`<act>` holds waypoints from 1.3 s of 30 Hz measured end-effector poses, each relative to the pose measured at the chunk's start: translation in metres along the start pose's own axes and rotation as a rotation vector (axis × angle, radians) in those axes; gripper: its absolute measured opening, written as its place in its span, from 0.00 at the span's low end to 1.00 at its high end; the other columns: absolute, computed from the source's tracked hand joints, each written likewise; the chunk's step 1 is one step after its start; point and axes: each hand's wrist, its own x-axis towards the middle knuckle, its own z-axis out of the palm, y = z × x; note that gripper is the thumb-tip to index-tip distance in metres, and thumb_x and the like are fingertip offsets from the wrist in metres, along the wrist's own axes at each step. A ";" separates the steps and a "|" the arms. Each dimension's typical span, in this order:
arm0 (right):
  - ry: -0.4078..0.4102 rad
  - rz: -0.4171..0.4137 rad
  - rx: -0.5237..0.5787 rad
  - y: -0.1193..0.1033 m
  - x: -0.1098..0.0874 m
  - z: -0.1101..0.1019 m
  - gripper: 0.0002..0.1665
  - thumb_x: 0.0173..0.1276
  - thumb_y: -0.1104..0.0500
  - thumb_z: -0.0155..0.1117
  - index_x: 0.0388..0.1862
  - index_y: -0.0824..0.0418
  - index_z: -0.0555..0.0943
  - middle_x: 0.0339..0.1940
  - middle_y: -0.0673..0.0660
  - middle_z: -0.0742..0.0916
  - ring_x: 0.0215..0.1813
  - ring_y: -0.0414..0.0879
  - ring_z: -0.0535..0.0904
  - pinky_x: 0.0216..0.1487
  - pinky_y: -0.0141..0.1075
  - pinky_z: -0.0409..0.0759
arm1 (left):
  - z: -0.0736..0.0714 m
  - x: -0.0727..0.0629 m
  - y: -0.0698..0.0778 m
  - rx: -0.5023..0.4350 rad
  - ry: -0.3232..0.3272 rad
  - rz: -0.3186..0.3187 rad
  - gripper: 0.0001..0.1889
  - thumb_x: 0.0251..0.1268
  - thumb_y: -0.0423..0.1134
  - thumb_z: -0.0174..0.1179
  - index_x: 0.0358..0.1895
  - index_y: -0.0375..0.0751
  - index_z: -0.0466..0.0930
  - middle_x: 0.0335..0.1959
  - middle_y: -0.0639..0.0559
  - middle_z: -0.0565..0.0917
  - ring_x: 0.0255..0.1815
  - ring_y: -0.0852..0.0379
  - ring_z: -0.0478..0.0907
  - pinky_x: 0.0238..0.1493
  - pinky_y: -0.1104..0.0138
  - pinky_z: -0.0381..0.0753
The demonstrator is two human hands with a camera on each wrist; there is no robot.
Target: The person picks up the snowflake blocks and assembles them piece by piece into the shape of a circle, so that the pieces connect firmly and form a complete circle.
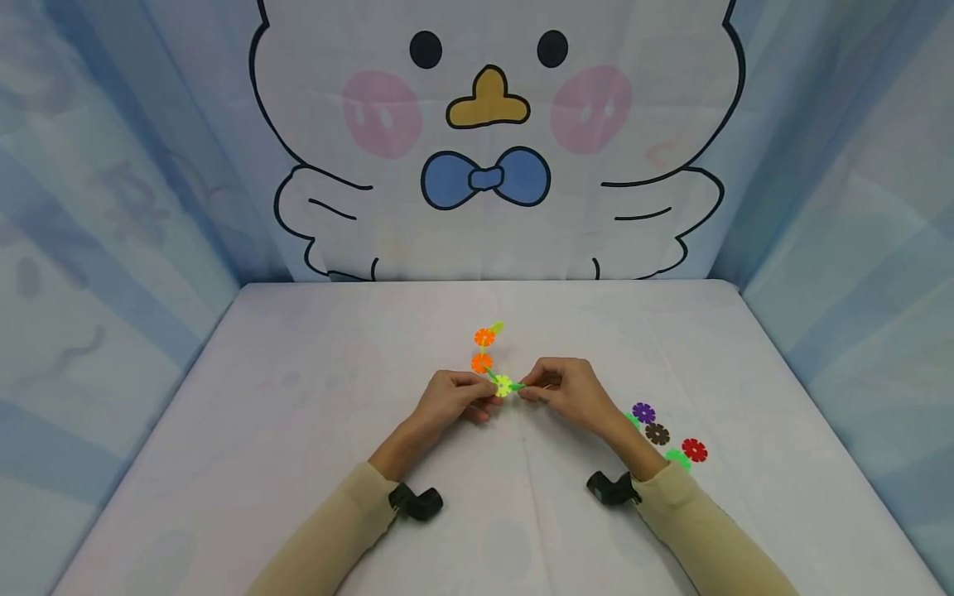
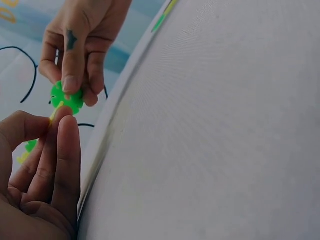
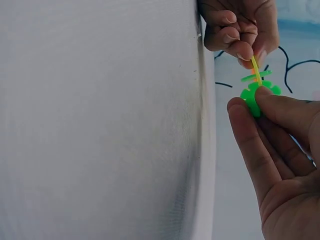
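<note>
My left hand [image 1: 455, 397] pinches a yellow interlocking disc [image 1: 503, 386] between thumb and fingers. Opposite it, my right hand [image 1: 570, 387] pinches a green notched disc [image 3: 248, 96], whose edge meets the yellow one. In the right wrist view the yellow disc [image 3: 256, 70] is seen edge-on, set against the green one. A chain runs from the yellow disc toward the far side of the table. It includes two orange discs, a nearer one [image 1: 481, 363] and a farther one [image 1: 484, 337], and ends in a yellow-green disc [image 1: 498, 327]. The fingers hide parts of both held discs.
Right of my right forearm lie loose discs: purple [image 1: 644, 413], brown [image 1: 657, 434], red [image 1: 695, 449] and green [image 1: 678, 458], with another green one partly behind the wrist. They rest on a white-covered table [image 1: 298, 463]. A printed curtain [image 1: 484, 240] stands behind it.
</note>
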 end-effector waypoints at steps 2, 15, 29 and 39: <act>0.001 -0.006 -0.001 -0.001 0.000 0.000 0.03 0.66 0.65 0.77 0.34 0.59 0.90 0.35 0.57 0.94 0.34 0.40 0.90 0.38 0.30 0.88 | -0.001 0.000 0.000 -0.004 -0.007 -0.003 0.12 0.70 0.36 0.68 0.46 0.27 0.89 0.33 0.47 0.93 0.25 0.62 0.86 0.34 0.70 0.90; -0.001 -0.052 -0.050 -0.002 -0.001 0.004 0.03 0.66 0.66 0.77 0.34 0.61 0.90 0.35 0.56 0.94 0.36 0.42 0.90 0.41 0.30 0.89 | -0.003 -0.002 0.001 0.031 -0.028 0.012 0.11 0.71 0.33 0.67 0.46 0.26 0.89 0.33 0.48 0.93 0.25 0.63 0.85 0.33 0.72 0.88; 0.060 -0.054 -0.116 -0.003 -0.001 0.008 0.05 0.65 0.65 0.78 0.32 0.57 0.90 0.35 0.55 0.94 0.38 0.45 0.91 0.41 0.30 0.89 | -0.003 0.001 -0.001 0.021 -0.045 0.038 0.12 0.73 0.36 0.67 0.50 0.29 0.88 0.35 0.50 0.92 0.27 0.61 0.83 0.33 0.70 0.89; 0.035 -0.020 -0.069 -0.003 0.001 0.009 0.03 0.65 0.65 0.78 0.35 0.60 0.90 0.37 0.56 0.94 0.40 0.45 0.91 0.42 0.28 0.89 | -0.001 0.002 -0.003 -0.004 -0.011 0.055 0.14 0.73 0.35 0.68 0.53 0.28 0.87 0.38 0.48 0.93 0.29 0.62 0.84 0.32 0.69 0.89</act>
